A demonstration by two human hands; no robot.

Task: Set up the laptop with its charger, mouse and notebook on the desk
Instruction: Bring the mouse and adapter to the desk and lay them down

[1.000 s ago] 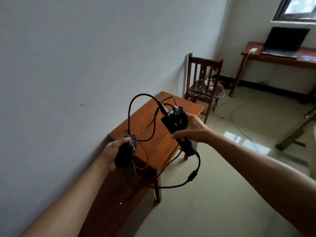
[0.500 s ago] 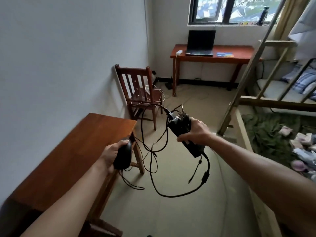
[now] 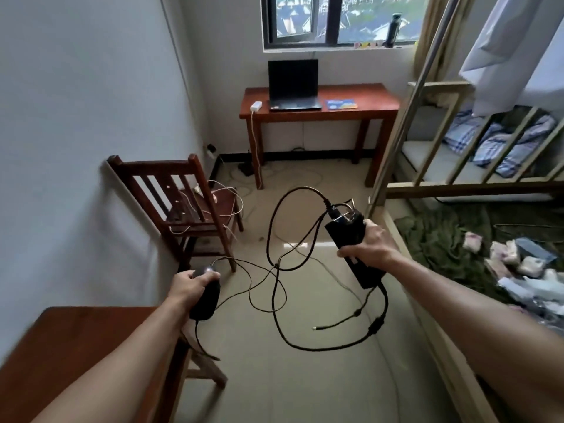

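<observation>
Before the far desk [image 3: 360, 94], a chair [image 3: 201, 222]; left hand [image 3: 186, 283] grips mouse [image 3: 206, 299], right hand [image 3: 374, 247] grips charger [image 3: 346, 233]

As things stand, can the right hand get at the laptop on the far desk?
Probably not: the right hand grips the charger, and the laptop sits on the desk across the room, beyond arm's reach. The floor between looks free.

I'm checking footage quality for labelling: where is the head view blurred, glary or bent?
Head view: the wide lens bows the wall corner; daylight from the window leaves a glare patch on the floor; the near table at lower left is motion-smeared; the mouse and charger look fairly sharp.
</observation>
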